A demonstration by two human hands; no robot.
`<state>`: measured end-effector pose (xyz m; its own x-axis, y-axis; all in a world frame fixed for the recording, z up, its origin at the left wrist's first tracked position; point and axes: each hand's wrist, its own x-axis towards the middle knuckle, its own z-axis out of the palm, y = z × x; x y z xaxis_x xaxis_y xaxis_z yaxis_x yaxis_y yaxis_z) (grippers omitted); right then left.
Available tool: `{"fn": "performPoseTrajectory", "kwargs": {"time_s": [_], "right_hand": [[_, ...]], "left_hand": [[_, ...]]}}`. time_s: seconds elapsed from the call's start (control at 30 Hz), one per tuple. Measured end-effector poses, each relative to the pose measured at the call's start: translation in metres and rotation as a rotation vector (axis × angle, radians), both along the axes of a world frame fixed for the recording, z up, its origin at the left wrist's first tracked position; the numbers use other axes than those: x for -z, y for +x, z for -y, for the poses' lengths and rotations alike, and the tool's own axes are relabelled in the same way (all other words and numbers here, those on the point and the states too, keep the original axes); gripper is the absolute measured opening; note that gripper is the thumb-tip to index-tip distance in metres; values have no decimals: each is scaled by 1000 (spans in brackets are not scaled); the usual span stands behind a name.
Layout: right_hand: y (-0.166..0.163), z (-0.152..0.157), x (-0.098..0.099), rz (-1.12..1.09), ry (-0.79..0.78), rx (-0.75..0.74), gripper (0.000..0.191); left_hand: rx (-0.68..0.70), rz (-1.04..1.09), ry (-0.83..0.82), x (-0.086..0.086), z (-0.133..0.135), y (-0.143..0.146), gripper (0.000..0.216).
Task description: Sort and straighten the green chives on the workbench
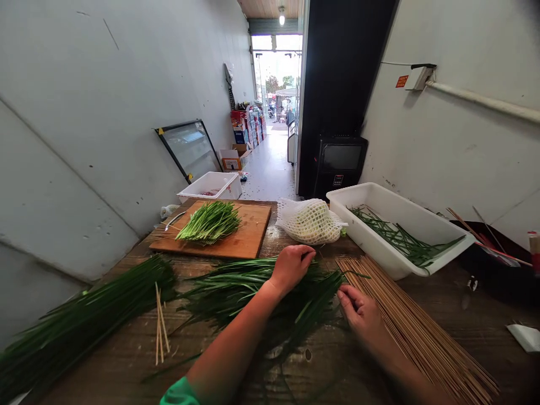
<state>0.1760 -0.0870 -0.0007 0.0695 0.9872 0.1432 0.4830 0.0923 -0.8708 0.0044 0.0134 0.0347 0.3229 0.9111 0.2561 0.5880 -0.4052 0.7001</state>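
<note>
A loose heap of long green garlic chives (228, 287) lies on the wooden table in front of me. Over the heap, my left hand (293, 265) is closed in a pinch, and whatever is between its fingertips is too small to make out. My right hand (361, 309) is closed at the right end of the leaves, thumb and fingers pinching garlic chives there. Just beyond it, a wide row of thin bamboo skewers (405, 315) runs toward the lower right.
Cut chives (211, 222) on skewers rest on a cutting board (255, 225). A larger chive bundle (93, 304) and several loose skewers (160, 326) lie left. Behind are foam netting (312, 220) and a white tub (379, 259) holding chives. A dark container (498, 270) stands right.
</note>
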Motion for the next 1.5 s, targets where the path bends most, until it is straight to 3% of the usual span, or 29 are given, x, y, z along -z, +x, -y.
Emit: {"fn": "performPoseTrajectory", "kwargs": {"time_s": [0.2, 0.4, 0.73, 0.9, 1.23, 1.5], "right_hand": [[-3, 1, -5, -42, 13, -33, 35], [-2, 1, -3, -26, 19, -31, 35], [-5, 2, -14, -30, -3, -45, 34], [-4, 2, -9, -43, -22, -53, 34], [-2, 3, -3, -8, -18, -38, 34], [-4, 3, -4, -21, 0, -2, 30]], "left_hand": [[48, 359, -303, -4, 3, 4, 27], [64, 465, -372, -3, 1, 3, 29], [19, 480, -315, 1, 0, 3, 24], [-50, 449, -236, 6, -1, 4, 20], [-31, 421, -209, 1, 3, 5, 16], [-83, 218, -3, -3, 9, 10, 16]]}}
